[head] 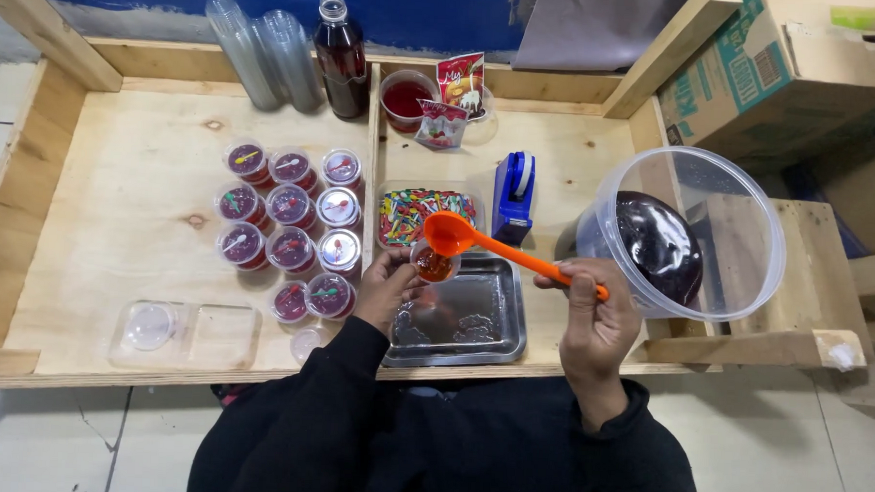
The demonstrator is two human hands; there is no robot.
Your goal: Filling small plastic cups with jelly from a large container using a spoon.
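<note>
My right hand (595, 315) grips the handle of an orange ladle (457, 235), whose bowl tips over a small clear cup (434, 264) with reddish liquid in it. My left hand (386, 288) holds that cup just above the far left corner of a metal tray (474, 320). To the right stands a large clear plastic tub (738, 237) with dark red liquid inside.
Several filled, lidded small cups (288, 231) stand in rows on the left of the wooden table (119, 215). A box of coloured spoons (410, 213), a blue tape dispenser (513, 195), a dark bottle (340, 58), stacked cups (265, 56), loose lids (149, 325) and a cardboard box (803, 65) surround the area.
</note>
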